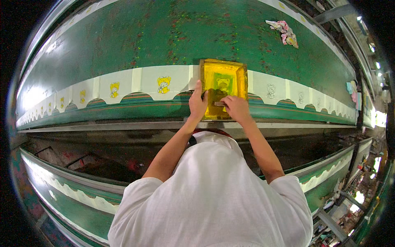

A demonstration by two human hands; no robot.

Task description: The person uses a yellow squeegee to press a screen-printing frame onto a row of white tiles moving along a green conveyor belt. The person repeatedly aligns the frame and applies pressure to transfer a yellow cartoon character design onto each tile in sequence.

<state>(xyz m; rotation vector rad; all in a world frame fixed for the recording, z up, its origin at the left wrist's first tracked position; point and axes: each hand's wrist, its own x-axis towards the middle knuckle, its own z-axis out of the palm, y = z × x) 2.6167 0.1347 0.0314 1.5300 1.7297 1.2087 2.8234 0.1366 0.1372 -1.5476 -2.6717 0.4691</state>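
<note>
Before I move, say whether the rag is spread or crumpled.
Crumpled: the rag lies bunched and creased on the green table.

The frame (pixel 243 78) lies on the strip (pixel 147 80), the strip on the table (pixel 185 37). Left hand (pixel 198 103) is at the frame's left edge, right hand (pixel 236 108) over it. Behind, to the right, lies the rag (pixel 285 32).
</note>
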